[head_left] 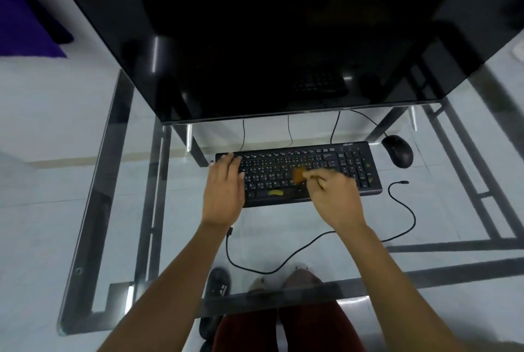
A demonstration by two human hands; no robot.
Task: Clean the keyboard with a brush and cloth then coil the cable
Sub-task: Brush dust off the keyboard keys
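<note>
A black keyboard (300,164) lies on the glass desk, with yellowish smears on its space bar and right keys. My left hand (224,190) rests flat on the keyboard's left end, fingers spread. My right hand (334,196) is closed around a brush whose orange-brown bristles (298,175) touch the middle keys; the handle is blurred and mostly hidden. The keyboard's black cable (317,241) snakes loosely over the glass in front, its plug (402,182) lying free to the right. No cloth is visible.
A large dark monitor (269,40) stands behind the keyboard. A black mouse (397,151) sits at the right rear. Several thin cables hang below the monitor. The glass desk's front edge (255,300) is near; feet and a sandal (217,283) show beneath.
</note>
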